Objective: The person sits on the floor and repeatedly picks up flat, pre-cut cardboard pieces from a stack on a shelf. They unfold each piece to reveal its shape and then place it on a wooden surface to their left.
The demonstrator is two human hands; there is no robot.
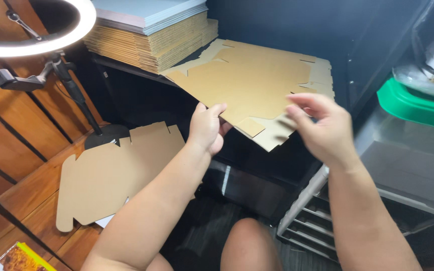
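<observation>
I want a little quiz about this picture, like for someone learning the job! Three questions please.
1. True or false: the left hand grips the near edge of the flat, die-cut brown cardboard box blank.
2. Where does the second flat brown cardboard blank lie? A) on the wooden floor B) on the green plastic lid C) on the stack of flat cardboard sheets
3. Fill in: the glowing white ring light stands at the upper ____ of the view.

Key:
1. True. The right hand is blurred by the same edge; its grip cannot be told.
2. A, on the wooden floor.
3. left
</observation>
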